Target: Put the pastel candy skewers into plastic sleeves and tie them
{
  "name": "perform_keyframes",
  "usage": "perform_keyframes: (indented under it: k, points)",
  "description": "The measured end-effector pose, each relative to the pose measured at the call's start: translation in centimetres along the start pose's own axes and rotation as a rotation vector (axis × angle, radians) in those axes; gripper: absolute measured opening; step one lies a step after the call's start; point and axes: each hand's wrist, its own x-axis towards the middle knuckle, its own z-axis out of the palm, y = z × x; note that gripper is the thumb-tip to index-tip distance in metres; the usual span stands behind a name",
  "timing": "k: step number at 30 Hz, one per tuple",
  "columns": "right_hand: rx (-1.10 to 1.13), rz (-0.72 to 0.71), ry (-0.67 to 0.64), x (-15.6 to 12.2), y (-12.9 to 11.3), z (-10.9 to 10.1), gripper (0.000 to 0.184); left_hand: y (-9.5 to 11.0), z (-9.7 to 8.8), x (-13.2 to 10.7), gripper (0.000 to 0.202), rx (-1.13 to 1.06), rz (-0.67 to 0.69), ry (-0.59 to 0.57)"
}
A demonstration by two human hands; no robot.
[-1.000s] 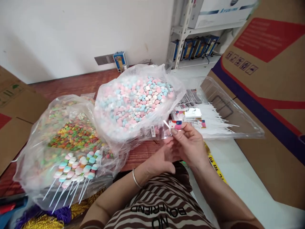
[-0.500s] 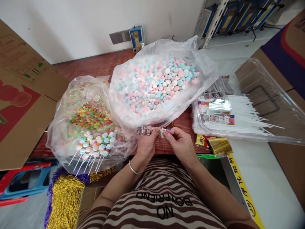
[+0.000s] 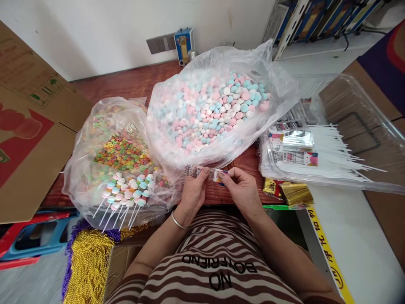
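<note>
View: a head camera looks down at a seated person's two hands over a red-brown wooden surface (image 3: 133,82) crowded with sweets and packing goods.
Left hand: the left hand (image 3: 193,191) pinches the printed end of a small clear packet (image 3: 205,173) between thumb and fingertips; a silver bangle (image 3: 177,221) sits on its wrist.
Right hand: the right hand (image 3: 242,189) is clamped on the packet's other end, where a colourful label shows; the hands are close but not touching.
Packet position: held in the air just in front of the person's striped shirt (image 3: 215,270), below the front edge of the large bag.
Large bag: an open plastic bag of pink, blue and white marshmallows (image 3: 218,105), directly beyond the hands.
Second bag: to the left, a bag of coloured ring sweets (image 3: 122,150) with finished marshmallow sticks (image 3: 126,194) lying on top.
Tray: to the right, a clear tray (image 3: 363,139) holding white sticks (image 3: 335,152) and a stack of more packets (image 3: 292,141).
Other items: gold twist ties (image 3: 289,192) beside the tray; cardboard boxes (image 3: 28,126) at the left.
Step in hand, as judged: opening the mouth of the packet.
Next move calls for: probably parting the thin film layers with the fingertips without tearing.
</note>
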Motion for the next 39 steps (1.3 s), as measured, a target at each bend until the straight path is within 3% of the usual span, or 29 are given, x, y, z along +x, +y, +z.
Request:
perform_keyframes:
  k: [2, 5, 9, 13, 17, 20, 24, 27, 30, 33, 36, 39]
  points:
    - [-0.011, -0.023, -0.002, -0.2, -0.4, -0.1, 0.043, 0.0, -0.3, 0.3, 0.043, -0.06, -0.101, -0.007]
    - [0.003, -0.101, 0.001, -0.8, -1.2, -0.1, 0.031, 0.1, -0.4, 0.7, 0.039, -0.187, -0.231, 0.022]
    - [-0.112, -0.358, 0.044, -1.6, -2.2, -0.1, 0.02, 0.1, -0.2, 0.7, 0.033, -0.247, -0.304, 0.036]
    - [-0.315, -0.547, -0.009, -1.9, -2.5, 0.2, 0.022, -0.4, -0.4, 0.5, 0.04, -0.215, -0.276, 0.084]
    - [-0.413, -0.528, -0.126, -1.5, -2.0, 0.8, 0.02, -0.7, -0.9, 0.1, 0.048, -0.133, -0.21, 0.039]
    - [-0.445, -0.545, -0.114, -1.1, -1.5, 1.0, 0.012, -0.3, -1.3, -0.1, 0.047, -0.083, -0.148, 0.006]
    - [-0.466, -0.611, -0.112, -0.9, -1.3, 1.2, 0.006, 0.4, -1.8, -0.4, 0.047, -0.125, -0.116, 0.06]
    - [-0.448, -0.63, -0.2, -0.9, -1.6, 1.9, 0.004, 1.0, -2.7, -0.9, 0.053, -0.196, -0.113, 0.123]
    - [-0.359, -0.647, -0.356, -0.7, -2.2, 3.1, 0.006, 2.6, -5.1, -1.9, 0.055, -0.25, -0.11, 0.201]
    - [-0.271, -0.634, -0.456, -0.2, -2.7, 5.3, 0.014, 5.8, -9.3, -3.8, 0.052, -0.3, 0.01, 0.337]
    - [-0.355, -0.663, -0.551, 0.4, -2.6, 9.2, 0.017, 9.8, -14.5, -6.7, 0.046, -0.366, 0.229, 0.495]
    - [-0.653, -0.786, -0.769, 0.1, -2.0, 14.8, 0.022, 12.9, -18.9, -9.9, 0.041, -0.393, 0.481, 0.524]
